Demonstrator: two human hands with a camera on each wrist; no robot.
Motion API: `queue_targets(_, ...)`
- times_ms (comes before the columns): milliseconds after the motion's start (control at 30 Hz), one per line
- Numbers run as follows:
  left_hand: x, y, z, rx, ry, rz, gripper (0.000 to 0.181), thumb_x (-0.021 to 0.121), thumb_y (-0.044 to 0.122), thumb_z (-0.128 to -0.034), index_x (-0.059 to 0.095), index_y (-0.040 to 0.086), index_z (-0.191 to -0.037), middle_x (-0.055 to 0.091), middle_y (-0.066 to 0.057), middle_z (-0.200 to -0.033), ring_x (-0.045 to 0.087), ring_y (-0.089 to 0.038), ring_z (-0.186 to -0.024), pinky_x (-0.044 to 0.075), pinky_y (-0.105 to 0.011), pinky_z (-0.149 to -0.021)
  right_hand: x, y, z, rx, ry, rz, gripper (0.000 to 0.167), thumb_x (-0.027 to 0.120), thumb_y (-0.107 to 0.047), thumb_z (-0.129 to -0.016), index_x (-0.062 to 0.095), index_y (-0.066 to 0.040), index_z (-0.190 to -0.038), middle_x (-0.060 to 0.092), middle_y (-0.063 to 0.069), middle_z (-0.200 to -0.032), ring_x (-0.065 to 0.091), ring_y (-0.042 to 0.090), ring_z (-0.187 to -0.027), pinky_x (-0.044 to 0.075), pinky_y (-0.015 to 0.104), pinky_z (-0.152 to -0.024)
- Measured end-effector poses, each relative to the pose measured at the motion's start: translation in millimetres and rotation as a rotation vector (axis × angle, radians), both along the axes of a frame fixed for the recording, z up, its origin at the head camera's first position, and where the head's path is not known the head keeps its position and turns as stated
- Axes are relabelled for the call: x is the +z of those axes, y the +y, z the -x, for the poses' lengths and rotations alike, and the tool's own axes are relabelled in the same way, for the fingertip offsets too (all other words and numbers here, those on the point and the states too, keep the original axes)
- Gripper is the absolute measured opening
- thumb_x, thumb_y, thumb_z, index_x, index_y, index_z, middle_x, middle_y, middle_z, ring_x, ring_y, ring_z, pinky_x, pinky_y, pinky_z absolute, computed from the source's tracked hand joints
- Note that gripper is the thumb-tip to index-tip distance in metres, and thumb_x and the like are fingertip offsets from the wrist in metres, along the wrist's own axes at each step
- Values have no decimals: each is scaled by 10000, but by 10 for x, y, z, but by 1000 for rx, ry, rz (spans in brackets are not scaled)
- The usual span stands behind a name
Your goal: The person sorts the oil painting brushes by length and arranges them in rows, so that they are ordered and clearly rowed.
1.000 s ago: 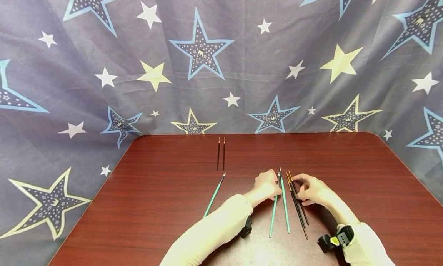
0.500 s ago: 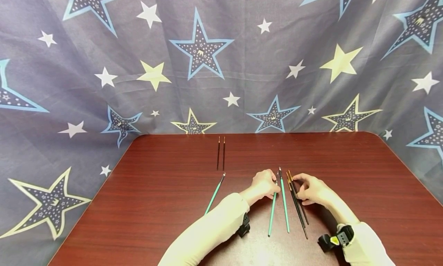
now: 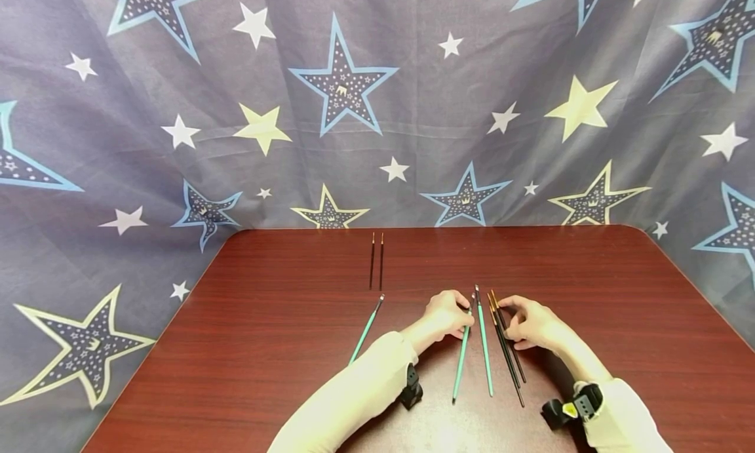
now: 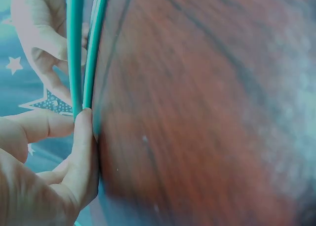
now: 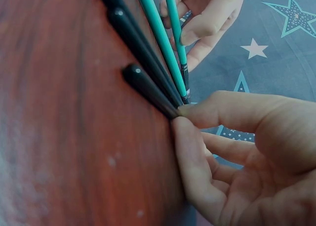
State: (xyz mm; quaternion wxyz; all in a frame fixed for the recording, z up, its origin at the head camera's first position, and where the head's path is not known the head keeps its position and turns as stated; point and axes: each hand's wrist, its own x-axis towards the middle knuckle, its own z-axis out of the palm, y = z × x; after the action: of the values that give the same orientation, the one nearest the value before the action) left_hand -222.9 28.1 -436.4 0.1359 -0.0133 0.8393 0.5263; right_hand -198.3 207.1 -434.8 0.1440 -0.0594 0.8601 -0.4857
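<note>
My left hand point(image 3: 445, 315) pinches a teal-handled paintbrush point(image 3: 461, 364) near its ferrule, between thumb and finger. Just right of it, a second teal paintbrush point(image 3: 485, 348) lies on the table with a small gap between. Three black paintbrushes lie close together further right, their handles fanning toward the near side. My right hand point(image 3: 533, 323) pinches the rightmost black paintbrush point(image 5: 148, 90) between thumb and forefinger near its bristle end. In the left wrist view, thumb and fingertip meet at the teal handle point(image 4: 75, 53); the bristles are hidden there.
Another teal paintbrush point(image 3: 366, 335) lies slanted to the left, its lower end hidden by the left sleeve point(image 3: 348, 394). Two thin black paintbrushes point(image 3: 381, 263) lie parallel near the back of the reddish-brown table point(image 3: 265, 322). A star-patterned cloth point(image 3: 407, 125) hangs behind.
My left hand has shifted slightly left with the teal paintbrush, widening the gap to the other teal one. The right hand has stayed in place.
</note>
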Motion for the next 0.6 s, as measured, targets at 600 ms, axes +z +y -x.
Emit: queue_targets(600, 43, -355, -13, -40, 4, -60, 308, 617, -103, -688, 624, 51, -955, 627, -57, -633, 577, -129, -473, 559, -258, -450, -29, 7, 10, 7, 9, 9, 534, 602, 57, -713, 460, 31, -1226, 503, 53, -690, 627, 172, -681, 582, 330, -540)
